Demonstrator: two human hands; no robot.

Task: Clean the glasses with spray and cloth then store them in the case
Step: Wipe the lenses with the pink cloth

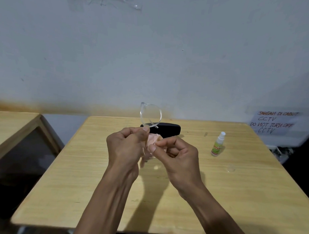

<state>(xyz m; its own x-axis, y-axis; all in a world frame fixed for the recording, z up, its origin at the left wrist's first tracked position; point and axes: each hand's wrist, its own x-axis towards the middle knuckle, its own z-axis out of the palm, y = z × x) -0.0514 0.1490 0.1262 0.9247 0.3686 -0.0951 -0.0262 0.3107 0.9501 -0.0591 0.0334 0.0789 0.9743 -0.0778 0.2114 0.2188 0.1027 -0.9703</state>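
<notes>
Clear-framed glasses [150,115] are held upright above the table, one round lens sticking up over my hands. My left hand [127,145] pinches the frame just below that lens. My right hand [177,155] presses a pale pink cloth [153,141] against the lower part of the glasses, which is hidden between my fingers. Behind my hands a black glasses case [169,128] lies on the table; I cannot tell whether it is open. A small spray bottle [218,144] with a white top and green label stands to the right.
The wooden table [95,184] stands against a pale wall. A second wooden table [13,122] is at the left with a gap between. A small clear cap [231,168] lies on the table's right side. A handwritten CCTV notice [274,122] hangs at the right.
</notes>
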